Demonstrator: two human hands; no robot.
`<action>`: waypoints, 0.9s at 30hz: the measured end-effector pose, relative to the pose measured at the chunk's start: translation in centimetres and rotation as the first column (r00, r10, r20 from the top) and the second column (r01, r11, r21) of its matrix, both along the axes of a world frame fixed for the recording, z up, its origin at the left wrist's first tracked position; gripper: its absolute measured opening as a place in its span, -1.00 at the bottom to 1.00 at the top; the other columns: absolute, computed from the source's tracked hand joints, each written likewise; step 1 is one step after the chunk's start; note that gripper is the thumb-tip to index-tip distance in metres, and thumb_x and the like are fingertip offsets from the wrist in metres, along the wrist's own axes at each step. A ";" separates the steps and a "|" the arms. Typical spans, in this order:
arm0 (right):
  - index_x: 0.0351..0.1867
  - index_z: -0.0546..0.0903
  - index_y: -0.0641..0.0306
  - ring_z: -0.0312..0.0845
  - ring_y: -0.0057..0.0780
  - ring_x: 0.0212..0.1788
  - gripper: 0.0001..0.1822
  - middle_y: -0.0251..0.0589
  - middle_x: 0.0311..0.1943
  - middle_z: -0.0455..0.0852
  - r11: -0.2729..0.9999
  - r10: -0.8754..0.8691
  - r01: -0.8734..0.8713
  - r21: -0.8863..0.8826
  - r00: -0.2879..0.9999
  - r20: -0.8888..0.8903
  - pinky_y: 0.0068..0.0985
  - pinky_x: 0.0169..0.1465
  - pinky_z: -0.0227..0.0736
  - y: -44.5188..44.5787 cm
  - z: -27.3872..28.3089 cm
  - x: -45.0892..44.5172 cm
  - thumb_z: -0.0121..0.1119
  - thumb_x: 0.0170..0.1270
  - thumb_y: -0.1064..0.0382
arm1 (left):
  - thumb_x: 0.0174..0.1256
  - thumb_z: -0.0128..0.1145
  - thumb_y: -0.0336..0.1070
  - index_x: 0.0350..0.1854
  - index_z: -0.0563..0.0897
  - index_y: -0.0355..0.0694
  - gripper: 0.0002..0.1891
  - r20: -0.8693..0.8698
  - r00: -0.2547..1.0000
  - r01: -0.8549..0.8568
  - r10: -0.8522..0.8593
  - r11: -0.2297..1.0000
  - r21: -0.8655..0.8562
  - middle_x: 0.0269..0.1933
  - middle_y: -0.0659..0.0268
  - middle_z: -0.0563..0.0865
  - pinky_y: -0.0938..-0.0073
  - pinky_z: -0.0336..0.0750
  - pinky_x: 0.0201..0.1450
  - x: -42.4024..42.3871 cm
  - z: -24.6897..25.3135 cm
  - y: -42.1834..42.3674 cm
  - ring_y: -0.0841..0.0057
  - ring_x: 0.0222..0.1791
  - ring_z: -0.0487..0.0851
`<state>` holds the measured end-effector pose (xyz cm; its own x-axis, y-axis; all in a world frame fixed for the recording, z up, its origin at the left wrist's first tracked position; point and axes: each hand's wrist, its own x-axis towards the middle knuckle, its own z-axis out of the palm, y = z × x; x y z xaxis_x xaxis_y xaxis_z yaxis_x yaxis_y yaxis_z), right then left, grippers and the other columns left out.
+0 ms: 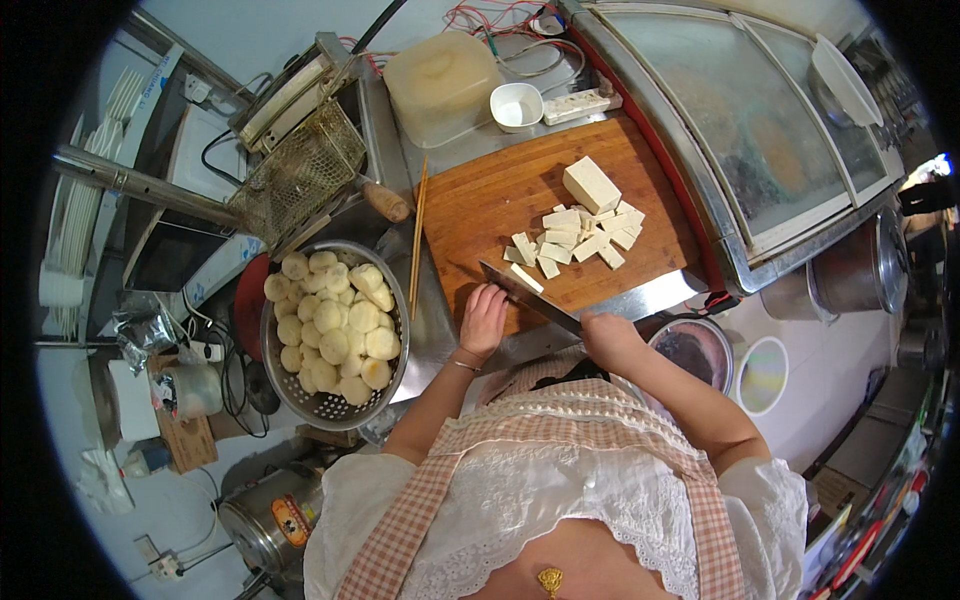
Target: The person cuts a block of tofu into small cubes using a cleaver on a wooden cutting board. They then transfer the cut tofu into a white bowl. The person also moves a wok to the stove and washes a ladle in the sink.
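A knife with a dark blade is gripped at its handle by my right hand, low over the front edge of a wooden cutting board. My left hand rests at the board's front left, its fingers close to the blade's tip; what lies under them is hidden. A pale cut strip lies along the blade's far side. Beyond it are a heap of pale, tofu-like slices and an uncut block of the same stuff.
A metal colander of peeled, pale round pieces stands left of the board. Wooden chopsticks lie between them. Behind are a wire fryer basket, a plastic tub, a white bowl and a power strip. A glass display case borders the right.
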<state>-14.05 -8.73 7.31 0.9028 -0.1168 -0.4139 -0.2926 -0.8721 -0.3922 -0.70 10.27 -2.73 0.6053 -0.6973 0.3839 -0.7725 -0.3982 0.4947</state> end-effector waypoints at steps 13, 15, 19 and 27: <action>-0.40 0.46 0.29 0.52 0.01 -0.43 -0.83 0.06 -0.51 0.58 0.995 -0.098 0.099 -0.005 0.988 0.115 -0.17 -0.34 0.42 -3.4 2.6 -0.6 0.00 0.12 0.22 | 0.06 0.18 -0.20 0.00 0.41 -0.30 -0.53 -0.127 0.988 0.098 -0.085 0.991 0.094 0.11 0.10 0.33 0.24 0.25 0.14 1.2 2.0 -2.6 0.13 0.10 0.30; -0.41 0.43 0.27 0.53 -0.05 -0.47 -0.87 0.01 -0.53 0.57 0.991 -0.055 0.073 -0.110 0.986 0.157 -0.21 -0.40 0.42 -3.6 3.5 -0.7 -0.01 0.10 0.25 | 0.04 0.20 -0.20 0.05 0.38 -0.29 -0.48 -0.184 0.982 0.054 -0.032 0.991 0.119 0.14 0.09 0.30 0.26 0.25 0.14 1.3 1.0 -2.9 0.12 0.12 0.29; -0.41 0.39 0.22 0.53 -0.18 -0.53 -0.88 -0.09 -0.56 0.51 0.953 0.056 0.064 -0.295 0.922 0.382 -0.28 -0.48 0.41 -4.3 3.8 -1.8 0.01 0.00 0.31 | 0.06 0.16 -0.38 0.01 0.39 -0.32 -0.57 -0.281 0.953 -0.165 0.113 0.972 -0.169 0.04 0.08 0.40 0.37 0.37 0.03 2.0 0.9 -3.2 0.20 0.01 0.43; -0.37 0.40 0.18 0.47 -0.44 -0.47 -0.81 -0.29 -0.54 0.40 0.810 0.293 0.032 -0.586 0.843 0.451 -0.51 -0.40 0.36 -7.0 3.1 -2.6 0.03 -0.09 0.29 | -0.04 0.27 -0.18 -0.04 0.48 -0.23 -0.52 -0.296 0.891 0.304 -0.344 0.937 -0.172 0.10 0.18 0.45 0.30 0.25 0.17 5.1 6.3 -7.6 0.22 0.13 0.35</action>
